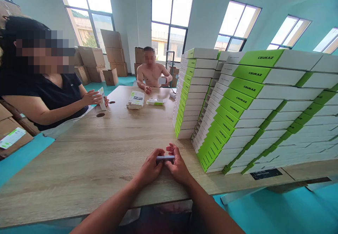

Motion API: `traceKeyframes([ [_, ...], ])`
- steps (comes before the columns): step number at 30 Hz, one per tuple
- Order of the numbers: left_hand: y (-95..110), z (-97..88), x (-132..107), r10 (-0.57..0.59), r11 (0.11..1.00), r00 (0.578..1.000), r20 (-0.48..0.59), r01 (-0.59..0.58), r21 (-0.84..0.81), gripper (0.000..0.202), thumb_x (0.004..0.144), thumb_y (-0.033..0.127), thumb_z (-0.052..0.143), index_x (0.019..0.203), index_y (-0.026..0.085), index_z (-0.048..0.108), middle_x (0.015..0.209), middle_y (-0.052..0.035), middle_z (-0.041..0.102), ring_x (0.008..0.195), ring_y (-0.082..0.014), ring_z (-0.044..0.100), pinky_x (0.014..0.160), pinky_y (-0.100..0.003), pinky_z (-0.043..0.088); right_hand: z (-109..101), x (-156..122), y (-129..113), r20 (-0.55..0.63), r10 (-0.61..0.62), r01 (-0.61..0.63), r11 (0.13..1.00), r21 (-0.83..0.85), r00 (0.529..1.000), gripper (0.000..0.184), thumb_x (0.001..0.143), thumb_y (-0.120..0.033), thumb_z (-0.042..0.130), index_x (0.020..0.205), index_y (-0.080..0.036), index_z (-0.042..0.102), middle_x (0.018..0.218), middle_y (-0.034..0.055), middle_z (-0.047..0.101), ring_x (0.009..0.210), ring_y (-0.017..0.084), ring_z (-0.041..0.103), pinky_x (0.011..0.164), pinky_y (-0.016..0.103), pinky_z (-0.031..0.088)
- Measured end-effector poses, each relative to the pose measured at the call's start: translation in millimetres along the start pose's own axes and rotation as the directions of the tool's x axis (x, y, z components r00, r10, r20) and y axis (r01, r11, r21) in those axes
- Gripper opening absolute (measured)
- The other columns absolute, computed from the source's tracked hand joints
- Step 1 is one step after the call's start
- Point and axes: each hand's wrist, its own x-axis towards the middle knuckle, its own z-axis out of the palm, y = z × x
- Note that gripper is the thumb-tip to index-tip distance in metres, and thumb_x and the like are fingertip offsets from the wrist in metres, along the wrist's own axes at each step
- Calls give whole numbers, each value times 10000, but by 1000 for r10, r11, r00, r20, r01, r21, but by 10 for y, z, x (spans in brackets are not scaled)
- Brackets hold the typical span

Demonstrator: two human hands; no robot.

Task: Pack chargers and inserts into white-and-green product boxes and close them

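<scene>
The left hand (150, 168) and right hand (179, 160) both grasp a slim lilac oblong item (165, 158), pinched between the fingers close to the near edge of the wooden table (79, 167). Just right of the hands, tall stacks of white-and-green CEUKAZ boxes (219, 146) stand along the right edge. On the left side, a co-worker's hands (92, 97) hold a white carton (101, 98). A second co-worker (151, 75) sits at the far edge.
</scene>
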Motion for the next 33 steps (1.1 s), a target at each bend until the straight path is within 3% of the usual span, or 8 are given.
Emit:
traceKeyframes([
  [7,-6,5,5,-53,998,998,-26,52,-46,338,748,79,514,1049,227,559,1078,-42,652,1028,-221,581,946,-332,409,31,62,56,43,-17,23,989,-149,999,806,701,-33,442,1462,-224,257,1285,97,564,1136,181,609,1066,415,456],
  [10,9,-21,51,-107,989,994,-2,106,-104,235,753,136,532,971,214,571,967,-33,648,937,-216,575,887,-324,418,-7,2,-49,33,-79,85,971,-225,996,822,691,-49,509,1461,-206,267,1417,137,475,1318,234,478,1124,467,384],
  [13,37,-112,110,-166,963,982,89,181,-200,164,738,229,585,898,192,576,856,-16,624,835,-195,564,778,-294,438,-78,-123,-226,183,-270,325,813,-483,945,670,704,-94,625,1342,-196,447,1551,147,348,1435,314,305,1163,530,283],
  [17,74,-235,150,-241,905,938,250,310,-292,244,667,255,635,888,160,598,753,9,611,697,-160,562,605,-244,419,-127,-250,-422,373,-278,465,533,-707,885,268,804,-151,659,1066,-181,607,1442,149,529,1225,306,533,1053,494,388],
  [21,50,-286,203,-268,873,915,302,364,-326,347,676,304,649,984,151,602,760,2,610,662,-152,590,565,-239,438,-145,-267,-503,307,-182,356,515,-780,934,231,798,-221,723,1012,-218,637,1301,87,647,1115,285,602,957,417,453],
  [25,-148,-490,306,-219,898,957,190,274,-345,532,731,447,648,1183,199,519,1021,-50,601,823,-165,633,701,-281,506,-286,-155,-501,67,43,43,423,-905,997,106,863,-282,658,954,-230,643,1102,81,709,976,260,660,832,355,487],
  [29,-437,-777,340,-144,942,988,57,155,-296,424,775,457,619,1096,194,535,907,-13,564,794,-160,589,746,-291,484,-447,62,-386,-207,156,-236,199,-951,966,164,953,-274,526,1010,-180,648,968,139,723,898,281,699,725,346,485],
  [33,-556,-859,300,-108,968,994,25,111,-225,304,867,412,512,1060,182,559,750,26,506,663,-138,521,642,-258,435,-459,216,-217,-258,185,-284,136,-949,948,217,969,-275,494,1010,-147,664,914,168,729,851,296,707,705,364,489],
])
